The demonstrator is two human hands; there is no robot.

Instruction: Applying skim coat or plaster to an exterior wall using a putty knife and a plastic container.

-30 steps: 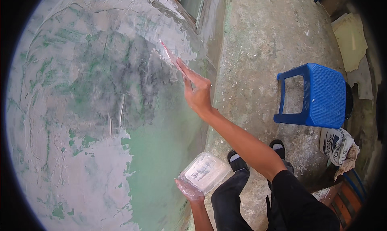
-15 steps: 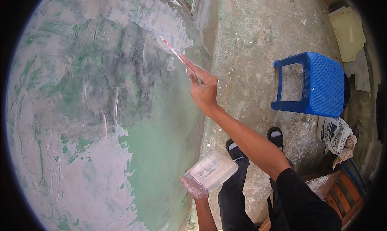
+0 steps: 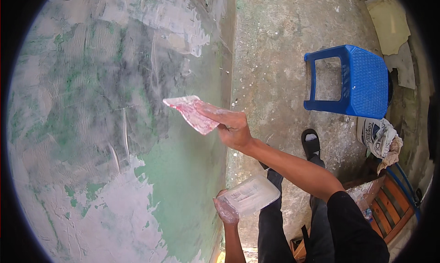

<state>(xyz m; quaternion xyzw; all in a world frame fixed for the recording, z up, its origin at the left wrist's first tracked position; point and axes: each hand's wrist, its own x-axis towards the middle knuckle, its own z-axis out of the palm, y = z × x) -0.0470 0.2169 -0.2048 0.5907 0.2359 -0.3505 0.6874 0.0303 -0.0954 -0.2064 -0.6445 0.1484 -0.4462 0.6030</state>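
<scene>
My right hand point(image 3: 234, 127) grips a flat, pinkish-red putty scraper point(image 3: 195, 115) smeared with white, held just off the wall by its near edge. Below it, my left hand point(image 3: 226, 209) is closed on the end of a clear plastic tub point(image 3: 251, 196) with whitish putty coating its inside. The fingers of the left hand are partly hidden under the tub and carry white smears. To the left, the wall point(image 3: 183, 189) is green, with broad patches of white putty point(image 3: 114, 217) and darker grey stains higher up.
A blue plastic stool point(image 3: 369, 82) lies on its side on the stained concrete floor point(image 3: 275, 43) to the right. Behind it are a white bucket with crumpled bags point(image 3: 380, 141) and a slatted wooden piece point(image 3: 389, 205). My sandalled foot point(image 3: 311, 143) stands nearby.
My right hand has come down toward me, and the scraper has turned from edge-on to showing its flat face. The tub in my left hand has shifted slightly right and tilted.
</scene>
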